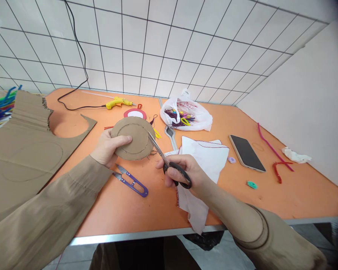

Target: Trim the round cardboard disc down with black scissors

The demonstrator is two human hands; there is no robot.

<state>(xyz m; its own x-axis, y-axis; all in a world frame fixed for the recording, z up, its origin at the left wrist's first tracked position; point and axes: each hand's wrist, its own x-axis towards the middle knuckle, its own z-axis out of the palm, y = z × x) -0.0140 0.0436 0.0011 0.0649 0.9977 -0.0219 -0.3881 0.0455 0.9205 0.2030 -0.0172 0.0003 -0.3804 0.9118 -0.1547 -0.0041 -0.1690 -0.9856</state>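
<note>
My left hand (108,147) grips a round cardboard disc (138,140) by its left edge, thumb flat on top. A rough circular line or cut runs inside the disc's rim. In my right hand (184,172) is a pair of black-handled scissors (160,151), fingers through the loops. Their blades look closed or nearly so, with the tips at the disc's right side by the inner circle; whether they pierce it I cannot tell. Below the disc lie purple thread snips (132,183). A white cloth (204,155) with dark red edge stitching lies under and behind my right hand.
A large cut cardboard sheet (25,150) covers the left side, pipe cleaners (2,107) behind it. Toward the wall are a yellow glue gun (119,102) with its cord and a white plastic bag (199,114) of threads. A phone (246,152) and red pipe cleaner (277,172) lie right.
</note>
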